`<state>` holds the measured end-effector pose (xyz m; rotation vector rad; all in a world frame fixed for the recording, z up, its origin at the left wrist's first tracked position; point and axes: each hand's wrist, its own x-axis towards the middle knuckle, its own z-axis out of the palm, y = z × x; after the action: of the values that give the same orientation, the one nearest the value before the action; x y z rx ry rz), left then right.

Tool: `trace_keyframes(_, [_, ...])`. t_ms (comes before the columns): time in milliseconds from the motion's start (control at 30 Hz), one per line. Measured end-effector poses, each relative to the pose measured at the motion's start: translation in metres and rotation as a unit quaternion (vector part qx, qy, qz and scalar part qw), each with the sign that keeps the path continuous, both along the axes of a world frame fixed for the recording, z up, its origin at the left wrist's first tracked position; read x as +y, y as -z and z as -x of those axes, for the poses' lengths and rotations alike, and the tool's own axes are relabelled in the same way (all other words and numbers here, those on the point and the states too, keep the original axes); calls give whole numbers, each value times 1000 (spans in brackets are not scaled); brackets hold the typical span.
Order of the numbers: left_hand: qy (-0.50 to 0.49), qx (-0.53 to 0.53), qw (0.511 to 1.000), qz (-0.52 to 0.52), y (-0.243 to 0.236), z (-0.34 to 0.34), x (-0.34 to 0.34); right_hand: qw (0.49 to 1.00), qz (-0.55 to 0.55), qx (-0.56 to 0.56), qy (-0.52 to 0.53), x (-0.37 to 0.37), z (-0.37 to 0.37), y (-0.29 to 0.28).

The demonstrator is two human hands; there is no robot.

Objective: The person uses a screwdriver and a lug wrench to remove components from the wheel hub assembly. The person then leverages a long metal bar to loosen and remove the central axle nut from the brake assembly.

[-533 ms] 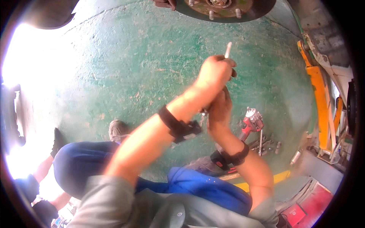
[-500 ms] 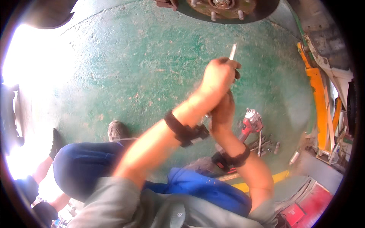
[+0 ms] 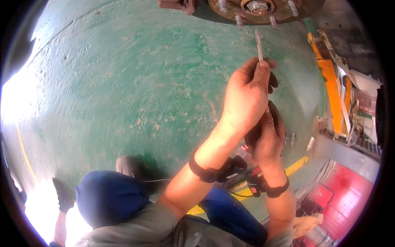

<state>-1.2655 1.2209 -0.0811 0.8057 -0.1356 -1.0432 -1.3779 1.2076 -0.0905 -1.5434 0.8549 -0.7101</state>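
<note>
My left hand (image 3: 251,90) is closed around a slim, flat-tipped metal bar (image 3: 259,46), whose bare end points up toward the brake disc (image 3: 230,15). Just below and to the right, my right hand (image 3: 269,142) is closed too, with its fingers curled in line with the bar. What it grips is hidden by the fingers, so I cannot tell whether it is the same tool. Above the bar's tip, wheel studs (image 3: 273,22) stick out of the rusty hub, with a nut (image 3: 258,7) at its centre. The tip appears slightly apart from the studs.
An orange lift arm (image 3: 330,94) stands at the right. Behind my right wrist lies a partly hidden red tool (image 3: 245,154), with small metal pieces (image 3: 292,139) beside it. A red case (image 3: 320,195) sits at lower right. Another person's leg (image 3: 61,224) shows at lower left.
Both hands have moved up and slightly right with the bar, nearer the hub. The view has shifted, showing more of the disc; my arms now cover most of the red impact wrench on the floor.
</note>
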Motion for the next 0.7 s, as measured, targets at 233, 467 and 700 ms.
trace_keyframes(233, [26,12,999,32,-8,-24,5,972,-232,43,20,6,-26,-56])
trace_keyframes(467, [36,58,995,74,-15,-35,7,980,-177,79,51,19,-46,-68])
trace_keyframes(700, [54,91,991,83,-15,-35,7,970,-209,74,103,30,-51,-75])
